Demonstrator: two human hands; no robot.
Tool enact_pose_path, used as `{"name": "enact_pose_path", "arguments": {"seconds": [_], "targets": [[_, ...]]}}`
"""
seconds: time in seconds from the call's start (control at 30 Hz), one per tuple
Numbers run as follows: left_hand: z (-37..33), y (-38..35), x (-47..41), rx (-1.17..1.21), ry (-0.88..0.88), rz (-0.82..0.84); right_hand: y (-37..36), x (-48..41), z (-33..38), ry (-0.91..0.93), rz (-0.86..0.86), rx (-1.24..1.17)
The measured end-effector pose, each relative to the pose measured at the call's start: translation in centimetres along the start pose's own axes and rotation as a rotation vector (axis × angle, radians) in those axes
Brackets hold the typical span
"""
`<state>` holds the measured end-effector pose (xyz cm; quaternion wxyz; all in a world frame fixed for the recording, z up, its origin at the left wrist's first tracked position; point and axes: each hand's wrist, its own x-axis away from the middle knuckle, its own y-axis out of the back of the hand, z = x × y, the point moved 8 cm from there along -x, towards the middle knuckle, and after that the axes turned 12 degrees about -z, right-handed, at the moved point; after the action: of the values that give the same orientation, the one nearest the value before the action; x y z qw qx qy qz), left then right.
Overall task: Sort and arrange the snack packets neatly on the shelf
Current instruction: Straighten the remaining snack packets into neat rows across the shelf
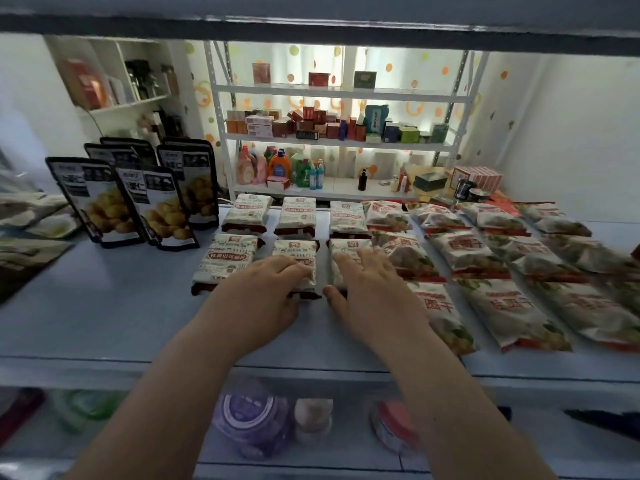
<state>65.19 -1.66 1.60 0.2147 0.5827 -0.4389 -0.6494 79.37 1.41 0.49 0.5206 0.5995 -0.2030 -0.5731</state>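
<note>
**Grip state.** The left hand (263,296) lies palm down on the middle front packet (294,251). Its fingers are laid nearly straight across the top face and close around nothing. The right hand (375,296) lies flat on the right front packet (343,247). Its fingers are spread over the top face and its thumb sits against the near left corner. Neither packet is lifted; both sit on the shelf (104,306).

**Orientation.** Both packets lie flat, side by side with a narrow gap between them. The long axis of each runs away from the person. The dark red sealed ends point near and far. The print reads upright from the person's side, with a small red square logo at the far end.

**Surroundings, relative to the hands.**
- Just left of the left hand: the left front packet (227,263), same type, turned slightly off parallel.
- Beyond the fingertips: a rear row of three matching packets (298,216).
- Just right of the right hand: rows of longer white-and-red bags (509,313), flat, long axis also near to far.
- Far left of the left hand: black pouches (157,209) standing upright, faces toward the person.

**Legible writing.**
- White packets: a red banner of Chinese characters, too blurred to read with certainty.
- Longer bags: "桂圆干" in red.
- Black pouches: "果仁"; the characters before it are unclear.
</note>
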Motion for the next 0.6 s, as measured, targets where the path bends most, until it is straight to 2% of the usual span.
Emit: {"name": "enact_pose_path", "arguments": {"seconds": [0.17, 0.3, 0.47, 0.6], "targets": [[1.0, 2.9, 1.0, -0.005, 0.076, -0.106, 2.5, -0.5, 3.4, 0.211, -0.128, -0.073], [3.3, 4.6, 1.6, -0.017, 0.151, -0.096, 2.7, -1.4, 6.7, 0.367, -0.090, -0.071], [8.7, 7.5, 2.4, -0.129, 0.135, -0.070, 2.1, -3.5, 11.2, 0.439, -0.065, -0.094], [14.8, 10.5, 2.7, -0.130, 0.136, -0.046, 0.8, -6.3, 15.1, 0.453, -0.030, -0.119]]}}
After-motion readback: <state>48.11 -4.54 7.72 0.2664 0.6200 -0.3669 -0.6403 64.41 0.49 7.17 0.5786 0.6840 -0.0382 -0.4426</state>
